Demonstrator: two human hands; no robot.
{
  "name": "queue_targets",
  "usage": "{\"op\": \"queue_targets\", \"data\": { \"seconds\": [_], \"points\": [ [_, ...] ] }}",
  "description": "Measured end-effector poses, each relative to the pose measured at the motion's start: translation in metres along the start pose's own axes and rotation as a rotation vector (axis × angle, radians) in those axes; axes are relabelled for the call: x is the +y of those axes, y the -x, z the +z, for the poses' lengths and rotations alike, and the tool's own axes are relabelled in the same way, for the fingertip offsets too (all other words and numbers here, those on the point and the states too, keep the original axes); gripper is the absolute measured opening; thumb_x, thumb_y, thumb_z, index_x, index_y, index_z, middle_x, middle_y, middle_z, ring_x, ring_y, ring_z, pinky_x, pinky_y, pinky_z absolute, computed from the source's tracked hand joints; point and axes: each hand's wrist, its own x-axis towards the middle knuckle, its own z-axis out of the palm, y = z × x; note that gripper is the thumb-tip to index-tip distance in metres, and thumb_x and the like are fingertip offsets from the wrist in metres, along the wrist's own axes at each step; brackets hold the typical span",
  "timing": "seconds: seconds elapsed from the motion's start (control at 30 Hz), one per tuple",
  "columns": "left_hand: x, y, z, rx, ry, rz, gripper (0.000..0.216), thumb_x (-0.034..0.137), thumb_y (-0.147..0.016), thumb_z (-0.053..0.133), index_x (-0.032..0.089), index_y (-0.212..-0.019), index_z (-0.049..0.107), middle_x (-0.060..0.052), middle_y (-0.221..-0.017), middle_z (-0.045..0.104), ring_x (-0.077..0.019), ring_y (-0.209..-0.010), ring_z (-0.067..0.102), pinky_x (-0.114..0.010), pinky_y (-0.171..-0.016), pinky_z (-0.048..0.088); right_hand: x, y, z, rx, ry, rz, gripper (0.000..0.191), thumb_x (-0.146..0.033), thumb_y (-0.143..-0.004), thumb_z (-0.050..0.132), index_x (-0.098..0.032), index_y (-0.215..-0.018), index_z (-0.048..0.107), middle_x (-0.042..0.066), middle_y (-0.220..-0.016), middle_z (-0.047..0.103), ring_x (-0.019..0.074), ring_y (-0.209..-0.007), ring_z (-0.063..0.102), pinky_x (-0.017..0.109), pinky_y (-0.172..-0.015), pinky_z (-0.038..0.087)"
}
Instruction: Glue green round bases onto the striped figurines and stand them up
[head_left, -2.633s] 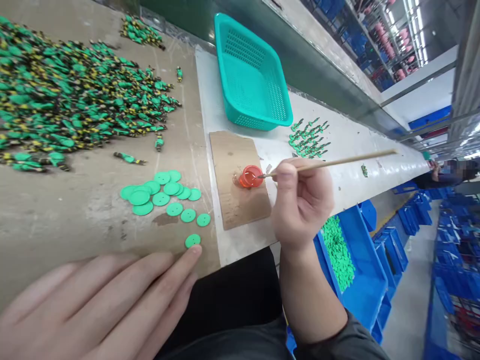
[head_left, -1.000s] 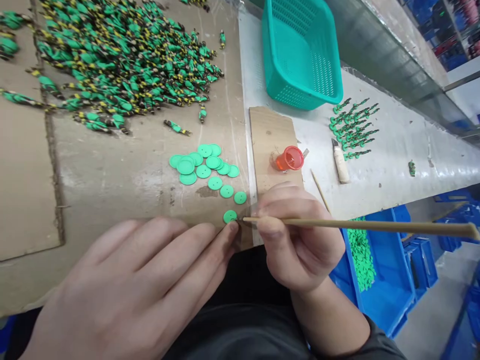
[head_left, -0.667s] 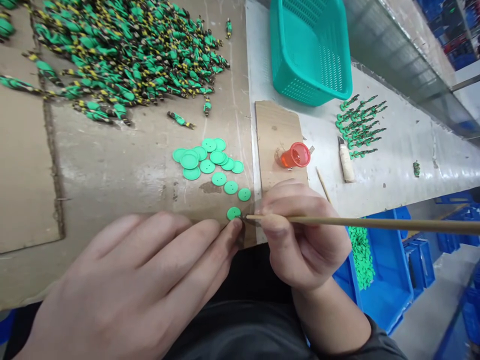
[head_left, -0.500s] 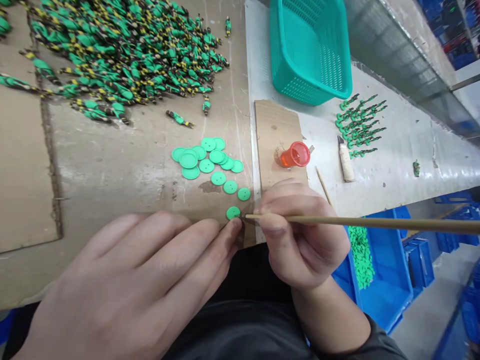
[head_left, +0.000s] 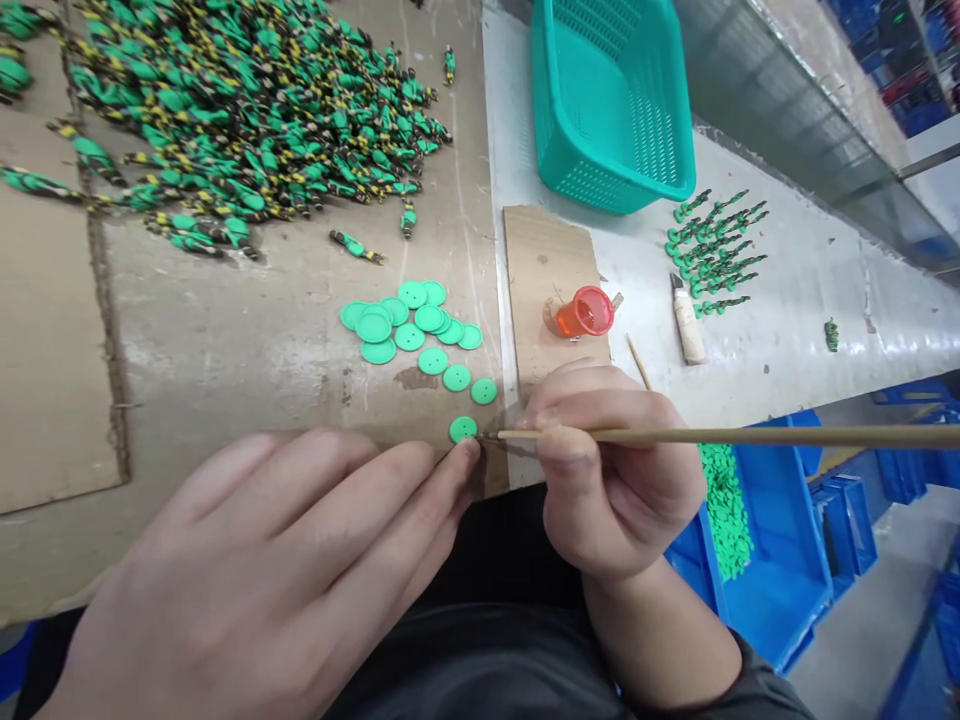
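Observation:
My left hand [head_left: 270,570] lies flat on the cardboard with fingers stretched out, its forefinger tip touching a single green disc [head_left: 463,429] at the near edge. My right hand [head_left: 615,470] is closed on a long thin wooden brush [head_left: 750,436], whose tip rests at the right side of that disc. More green discs [head_left: 409,330] lie in a loose cluster just beyond. A small orange cup [head_left: 585,312] lies on a small cardboard piece [head_left: 544,260].
A big heap of green, yellow and black figures [head_left: 225,110] covers the far left. A teal basket [head_left: 607,100] stands at the back. Small green parts [head_left: 712,250], a white-handled knife [head_left: 685,322] and a second stick [head_left: 639,362] lie on the white bench. Blue bins [head_left: 757,540] with green discs sit below right.
The brush went from the orange cup down to the green disc under my left forefinger. Over the last second both hands have hardly moved.

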Motion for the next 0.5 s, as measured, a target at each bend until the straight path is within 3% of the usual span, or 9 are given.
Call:
{"op": "queue_targets", "data": {
  "seconds": [0.2,0.33,0.5],
  "points": [
    [0.001,0.003,0.001,0.033,0.044,-0.001,0.048,0.007,-0.103,0.085,0.019,-0.148,0.076,-0.002,-0.130,0.089,-0.0268,-0.105,0.075,-0.049,-0.083,0.049,-0.003,0.003,-0.002,0.128,-0.059,0.091,0.007,-0.025,-0.119,0.071,-0.023,-0.114,0.077,0.001,-0.089,0.074,0.0180,-0.076,0.075,0.036,-0.068,0.069],
    [-0.003,0.001,0.002,0.055,0.040,-0.006,0.041,0.007,-0.108,0.079,0.022,-0.146,0.077,0.000,-0.126,0.091,-0.0234,-0.103,0.077,-0.046,-0.085,0.051,-0.005,0.005,-0.007,0.175,-0.098,0.152,0.011,-0.025,-0.119,0.071,-0.022,-0.110,0.077,0.000,-0.087,0.071,0.0164,-0.075,0.072,0.033,-0.066,0.066],
    [0.009,-0.016,-0.012,0.081,0.019,-0.010,0.026,0.007,-0.107,0.081,0.014,-0.132,0.080,-0.002,-0.111,0.091,-0.0213,-0.091,0.072,-0.041,-0.078,0.053,-0.021,0.016,-0.023,0.181,-0.142,0.257,0.008,-0.017,-0.112,0.076,-0.020,-0.110,0.083,0.002,-0.089,0.077,0.0166,-0.076,0.076,0.031,-0.066,0.064]
  ]
}}
